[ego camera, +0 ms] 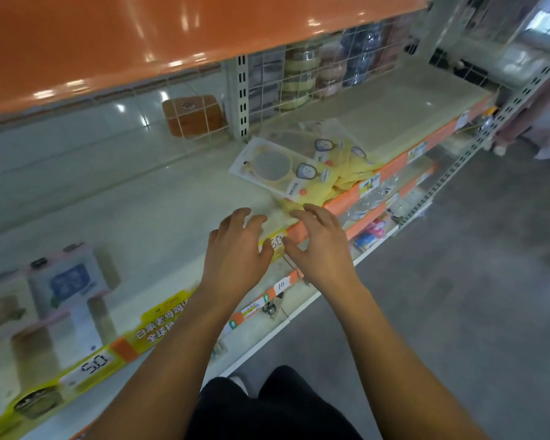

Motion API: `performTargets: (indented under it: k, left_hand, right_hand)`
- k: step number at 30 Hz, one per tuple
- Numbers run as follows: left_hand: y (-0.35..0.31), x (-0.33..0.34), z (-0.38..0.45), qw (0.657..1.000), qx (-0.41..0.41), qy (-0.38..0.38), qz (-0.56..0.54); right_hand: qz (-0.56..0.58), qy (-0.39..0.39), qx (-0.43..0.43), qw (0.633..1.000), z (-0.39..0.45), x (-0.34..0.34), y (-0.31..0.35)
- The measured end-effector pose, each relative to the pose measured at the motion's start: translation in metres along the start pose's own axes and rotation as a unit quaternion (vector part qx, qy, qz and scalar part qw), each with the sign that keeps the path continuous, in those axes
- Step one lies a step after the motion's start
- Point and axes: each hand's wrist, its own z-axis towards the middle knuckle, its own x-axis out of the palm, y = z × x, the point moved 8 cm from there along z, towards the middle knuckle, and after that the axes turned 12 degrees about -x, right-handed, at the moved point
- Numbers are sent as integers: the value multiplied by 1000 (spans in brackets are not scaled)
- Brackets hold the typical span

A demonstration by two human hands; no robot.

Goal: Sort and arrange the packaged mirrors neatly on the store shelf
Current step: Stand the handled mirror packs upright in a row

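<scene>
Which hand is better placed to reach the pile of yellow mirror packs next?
Probably the right hand. It is open over the shelf edge, with its fingertips nearest the mirror packs. The left hand, also open, sits farther from the pile.

We observe a retail aisle. An orange upper shelf board (134,36) overhangs the unit and carries bright glare from ceiling lights. The back of the unit is white wire grid (302,77), fixed to slotted cream uprights (241,93); stacked goods on the far side show through it. The shelf surface (115,198) is pale and glossy. Its front edge bears an orange price rail (391,168) with yellow tags. The floor (458,281) is grey, mottled concrete.
</scene>
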Motion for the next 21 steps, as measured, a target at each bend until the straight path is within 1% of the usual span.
performTargets:
  k: [8,14,21]
  left_hand:
    - [12,2,29,1000,-29,1,0]
    - [13,2,52,998,-69,-10,-3]
    - [8,1,73,993,-116,-28,9]
  right_hand:
    - [16,24,-13,999,31,26,6]
    - [4,47,-49,998,73,27,-1]
    - [16,61,-98,993,111,34,-12]
